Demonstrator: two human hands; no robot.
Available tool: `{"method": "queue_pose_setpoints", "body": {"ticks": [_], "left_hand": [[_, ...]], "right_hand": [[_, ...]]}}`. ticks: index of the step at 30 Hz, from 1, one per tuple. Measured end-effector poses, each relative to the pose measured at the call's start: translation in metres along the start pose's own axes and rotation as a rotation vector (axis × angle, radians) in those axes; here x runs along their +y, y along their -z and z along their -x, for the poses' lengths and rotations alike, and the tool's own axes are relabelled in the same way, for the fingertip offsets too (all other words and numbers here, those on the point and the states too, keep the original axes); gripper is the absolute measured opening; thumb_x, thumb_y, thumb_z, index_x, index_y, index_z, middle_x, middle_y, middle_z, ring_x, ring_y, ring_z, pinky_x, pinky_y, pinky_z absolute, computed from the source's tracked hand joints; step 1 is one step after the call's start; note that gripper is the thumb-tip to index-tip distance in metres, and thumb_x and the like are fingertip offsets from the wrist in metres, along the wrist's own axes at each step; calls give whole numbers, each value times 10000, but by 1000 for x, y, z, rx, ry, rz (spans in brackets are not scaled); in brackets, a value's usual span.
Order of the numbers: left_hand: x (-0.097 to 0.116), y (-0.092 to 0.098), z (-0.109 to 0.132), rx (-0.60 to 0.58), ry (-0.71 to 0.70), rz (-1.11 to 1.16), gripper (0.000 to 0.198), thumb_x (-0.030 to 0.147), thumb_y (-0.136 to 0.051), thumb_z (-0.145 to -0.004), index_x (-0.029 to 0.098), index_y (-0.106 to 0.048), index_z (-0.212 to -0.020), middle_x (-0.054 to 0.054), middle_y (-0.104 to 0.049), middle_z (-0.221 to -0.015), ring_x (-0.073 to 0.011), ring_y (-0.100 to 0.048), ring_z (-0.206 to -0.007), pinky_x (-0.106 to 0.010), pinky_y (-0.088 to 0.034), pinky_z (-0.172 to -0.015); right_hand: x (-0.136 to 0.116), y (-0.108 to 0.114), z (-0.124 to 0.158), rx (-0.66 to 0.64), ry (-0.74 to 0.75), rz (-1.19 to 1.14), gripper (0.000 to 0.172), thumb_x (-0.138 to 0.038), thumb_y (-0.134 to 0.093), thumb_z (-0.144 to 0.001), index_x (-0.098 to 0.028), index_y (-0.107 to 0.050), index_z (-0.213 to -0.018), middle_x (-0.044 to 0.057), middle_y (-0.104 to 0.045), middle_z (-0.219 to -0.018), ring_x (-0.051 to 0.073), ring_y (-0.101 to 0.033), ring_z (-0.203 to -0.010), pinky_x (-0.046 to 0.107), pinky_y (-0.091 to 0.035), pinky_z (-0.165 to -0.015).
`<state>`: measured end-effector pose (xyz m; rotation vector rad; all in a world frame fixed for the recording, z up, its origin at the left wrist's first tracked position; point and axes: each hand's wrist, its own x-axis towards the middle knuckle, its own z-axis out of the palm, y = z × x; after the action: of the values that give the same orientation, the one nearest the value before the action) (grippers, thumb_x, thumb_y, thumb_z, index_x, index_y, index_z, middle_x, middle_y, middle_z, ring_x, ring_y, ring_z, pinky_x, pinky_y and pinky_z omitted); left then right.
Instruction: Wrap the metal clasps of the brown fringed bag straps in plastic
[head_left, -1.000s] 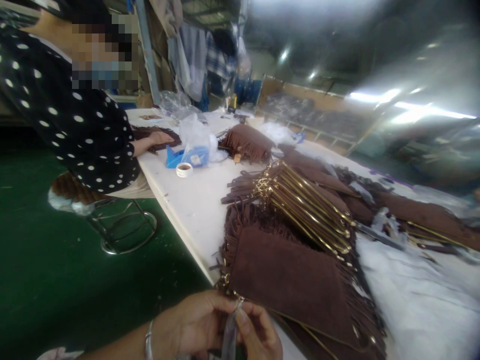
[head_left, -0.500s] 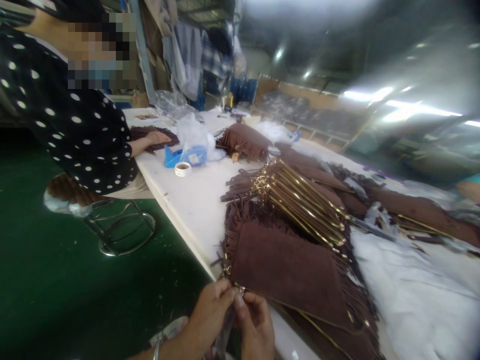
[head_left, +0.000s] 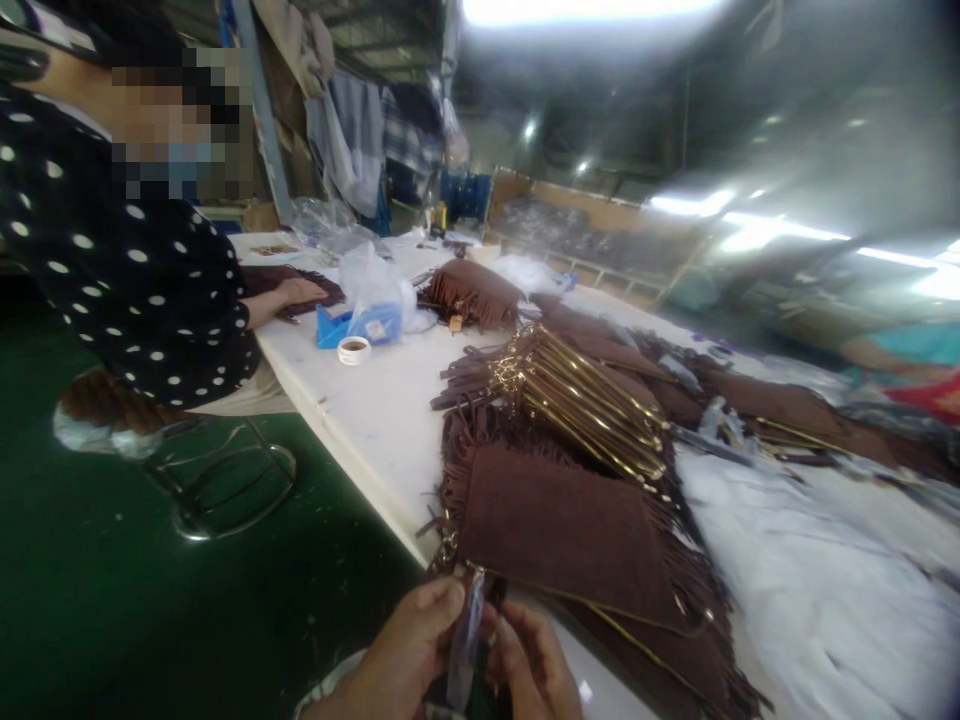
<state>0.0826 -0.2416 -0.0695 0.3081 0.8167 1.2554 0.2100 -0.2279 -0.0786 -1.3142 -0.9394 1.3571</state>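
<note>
At seven o'clock the left hand (head_left: 409,640) is curling beside a clear strip (head_left: 466,645), running down near the brown fringed bag (head_left: 562,530); at six the right hand (head_left: 534,660) is bending its fingers inward. The hands, nearly meeting half a second ago, are now standing apart; whether either is pinching anything, I cannot tell. The bag is lying on the surface (head_left: 367,430) at five; at three, a teal garment (head_left: 915,352) is showing more.

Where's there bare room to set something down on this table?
The free patch of white table lies between the white roll, the left edge, the brown straps and the front bag. Rightward is crowded: gold bars, bags and white sheeting. Left hand and right hand take up the near edge.
</note>
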Motion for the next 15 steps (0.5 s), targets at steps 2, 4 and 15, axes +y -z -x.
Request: {"method": "queue_pose_setpoints", "body": {"ticks": [2, 4, 15], "left_hand": [[-3, 2, 0, -8, 12, -48, 430, 444, -806, -721, 108, -656, -943, -95, -675, -803, -214, -635, -734, -292, -470, -680], [-3, 5, 0, 6, -22, -163, 423, 404, -840, -668, 107, -656, -908, -79, -674, -777, -209, -619, -717, -284, -457, -679], [15, -3, 11, 329, -309, -1032, 151, 334, -599, -866, 196, -657, -850, -48, -705, -810, -231, -630, -773, -263, -410, -691]], "right_hand": [[-5, 2, 0, -10, 13, 18, 529, -631, -742, -681, -167, -713, -933, -1, -621, -567, 140, -534, -495, 223, -443, -465], [-9, 1, 0, -26, 23, 25, 534, -635, -716, -712, -163, -721, -960, -16, -586, -549, 135, -523, -507, 214, -435, -471], [-3, -24, -1, -150, -1, -15, 486, -593, -742, -710, -161, -728, -931, -8, -592, -568, 86, -454, -468, 172, -374, -432]]}}
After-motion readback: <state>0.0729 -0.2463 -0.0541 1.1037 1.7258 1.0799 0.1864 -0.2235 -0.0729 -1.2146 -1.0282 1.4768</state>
